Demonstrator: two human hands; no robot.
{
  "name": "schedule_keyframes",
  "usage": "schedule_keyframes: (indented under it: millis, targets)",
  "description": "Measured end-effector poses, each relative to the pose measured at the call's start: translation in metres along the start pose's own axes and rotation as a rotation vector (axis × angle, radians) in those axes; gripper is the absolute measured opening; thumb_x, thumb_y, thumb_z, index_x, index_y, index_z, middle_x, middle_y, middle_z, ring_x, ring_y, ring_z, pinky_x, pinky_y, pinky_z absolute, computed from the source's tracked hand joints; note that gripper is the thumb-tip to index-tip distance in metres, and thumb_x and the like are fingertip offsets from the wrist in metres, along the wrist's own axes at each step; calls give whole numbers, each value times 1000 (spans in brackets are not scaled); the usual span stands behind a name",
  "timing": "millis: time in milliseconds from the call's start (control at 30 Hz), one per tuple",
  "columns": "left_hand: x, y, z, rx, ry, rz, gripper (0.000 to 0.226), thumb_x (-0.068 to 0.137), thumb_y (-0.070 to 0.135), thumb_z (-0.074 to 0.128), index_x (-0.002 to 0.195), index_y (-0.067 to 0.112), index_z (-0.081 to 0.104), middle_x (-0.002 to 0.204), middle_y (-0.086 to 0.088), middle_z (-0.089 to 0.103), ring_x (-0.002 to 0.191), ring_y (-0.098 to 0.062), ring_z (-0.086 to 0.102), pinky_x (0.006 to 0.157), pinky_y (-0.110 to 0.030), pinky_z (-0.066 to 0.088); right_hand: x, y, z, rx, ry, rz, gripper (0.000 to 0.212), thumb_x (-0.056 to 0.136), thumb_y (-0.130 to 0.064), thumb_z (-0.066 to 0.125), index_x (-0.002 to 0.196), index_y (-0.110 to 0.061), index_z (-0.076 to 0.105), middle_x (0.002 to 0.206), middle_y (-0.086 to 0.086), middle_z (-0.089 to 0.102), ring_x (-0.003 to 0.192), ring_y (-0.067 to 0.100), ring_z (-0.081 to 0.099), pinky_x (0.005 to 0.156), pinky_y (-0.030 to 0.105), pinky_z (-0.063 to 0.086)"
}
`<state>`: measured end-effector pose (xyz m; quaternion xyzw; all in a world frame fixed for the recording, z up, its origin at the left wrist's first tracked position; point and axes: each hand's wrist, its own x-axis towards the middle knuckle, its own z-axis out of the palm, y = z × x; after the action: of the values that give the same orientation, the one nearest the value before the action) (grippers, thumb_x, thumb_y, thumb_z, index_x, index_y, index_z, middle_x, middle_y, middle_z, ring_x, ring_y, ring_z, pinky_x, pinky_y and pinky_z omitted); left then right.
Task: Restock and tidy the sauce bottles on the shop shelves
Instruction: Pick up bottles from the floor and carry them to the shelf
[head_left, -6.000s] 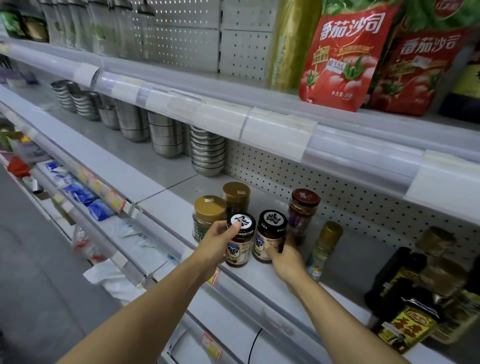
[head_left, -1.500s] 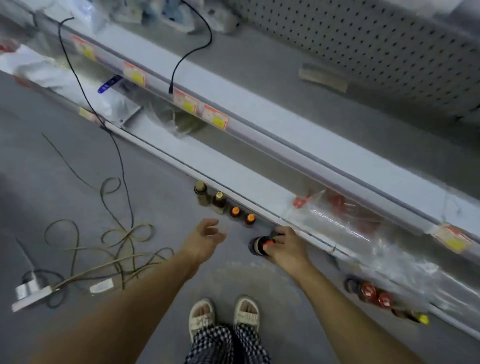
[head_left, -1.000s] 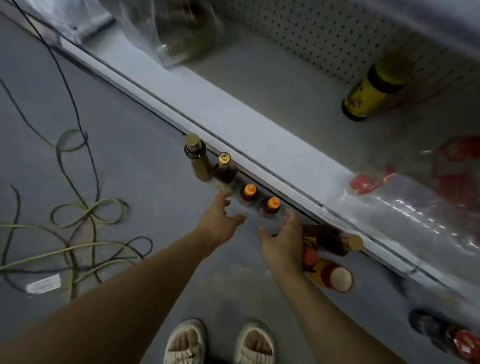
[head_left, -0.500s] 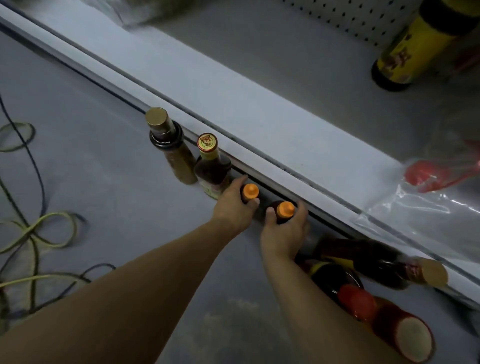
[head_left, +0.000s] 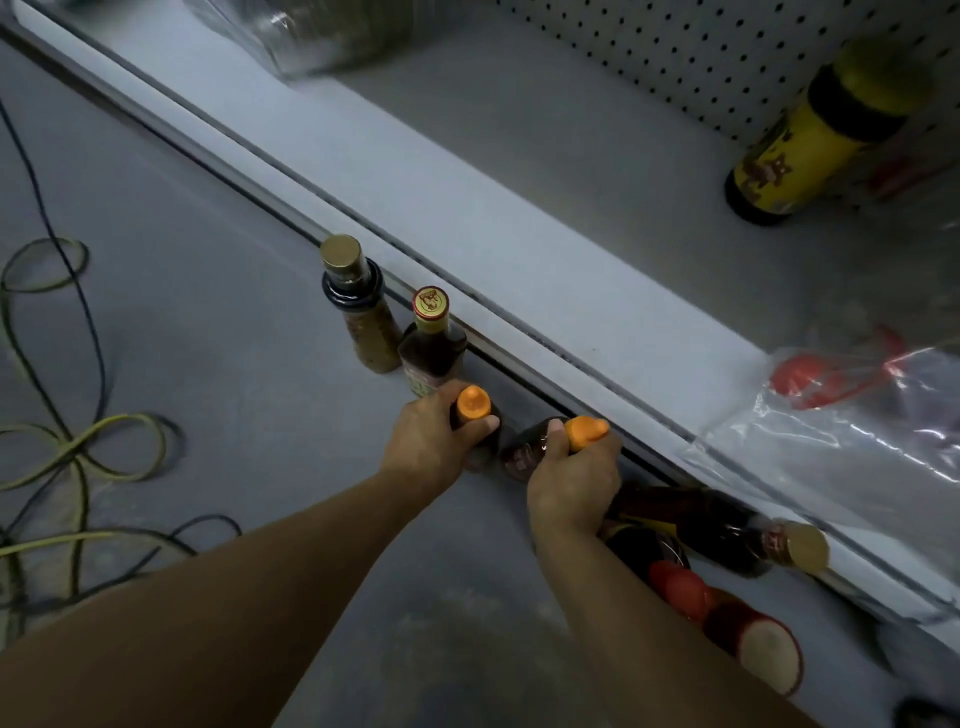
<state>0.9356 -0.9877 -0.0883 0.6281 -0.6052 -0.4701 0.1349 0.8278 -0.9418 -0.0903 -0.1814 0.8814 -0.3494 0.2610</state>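
On floor: dark-sauce bottles, orange-capped.

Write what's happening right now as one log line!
left hand: grips left orange-capped bottle | right hand: grips right orange-capped bottle | both bottles: on floor by shelf base

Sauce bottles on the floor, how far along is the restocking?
Done: only a yellow-labelled dark bottle stands on the grey bottom shelf. In hand: the left hand grips one orange-capped dark bottle, the right hand another, both down by the floor. Left: a gold-capped bottle and a red-and-gold-capped bottle stand on the floor; more bottles lie beside the right arm.
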Motion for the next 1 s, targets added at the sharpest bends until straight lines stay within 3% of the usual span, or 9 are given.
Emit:
schedule_keyframes:
  millis: [100,200,267,367,500,633,800,900,1000]
  targets:
    - [-27,20,-38,-72,5,-38,23,90,32,60,106,15,56,102,0,57,92,-13,49,73,-25,37,-19,-32,-32,-3,-62,-36,33,96,-27,52,109,2,45,95,11,52,88,24,50,73,29,38]
    - [-57,51,-83,-146,-6,-49,33,92,37,55,111,10,56,104,-5,59,94,-17,53,68,-23,42,-38,-72,-69,-1,-141,-70,37,96,-32,49,114,1,46,104,17,57,97,31,54,78,32,40]
    - [-78,76,-114,-207,16,-65,35,93,39,52,112,11,55,104,-6,61,94,-19,56,72,-26,44,-52,-104,-95,14,-206,-83,35,97,-35,47,112,-3,46,101,11,55,92,25,51,75,28,35]
    - [-108,119,-162,-264,60,-71,32,94,39,49,112,13,54,96,0,58,82,-8,55,62,-18,39,-77,-153,-132,13,-282,-137,36,97,-40,45,112,-8,47,99,3,52,91,22,52,67,25,34]
    - [-145,176,-229,-363,80,-34,31,93,39,50,107,12,55,89,3,60,82,-8,58,62,-18,41,-113,-223,-180,76,-379,-229,31,97,-40,44,113,-13,47,103,0,55,86,11,52,59,10,33]
    - [-177,232,-292,-369,83,5,36,92,42,51,111,12,55,103,-5,64,90,-11,60,68,-22,45,-148,-290,-226,105,-414,-318,21,97,-40,42,106,-21,43,89,-7,52,78,1,51,60,15,37]
    - [-216,304,-354,-301,115,85,31,91,38,56,108,11,57,102,-9,65,96,-22,62,79,-33,51,-186,-366,-287,45,-403,-491,22,96,-39,43,105,-19,43,89,-10,51,78,-3,48,59,11,33]
    - [-241,346,-387,-229,146,162,30,91,40,55,102,13,57,99,-9,65,95,-25,62,88,-47,51,-208,-407,-322,17,-368,-596,22,95,-38,46,104,-18,44,90,-4,54,79,3,51,61,20,38]
    - [-265,387,-414,-243,155,236,24,92,39,55,101,17,58,101,-7,65,96,-21,62,89,-45,51,-227,-444,-359,18,-324,-660,21,95,-35,48,101,-16,45,94,2,56,82,13,53,65,24,39]
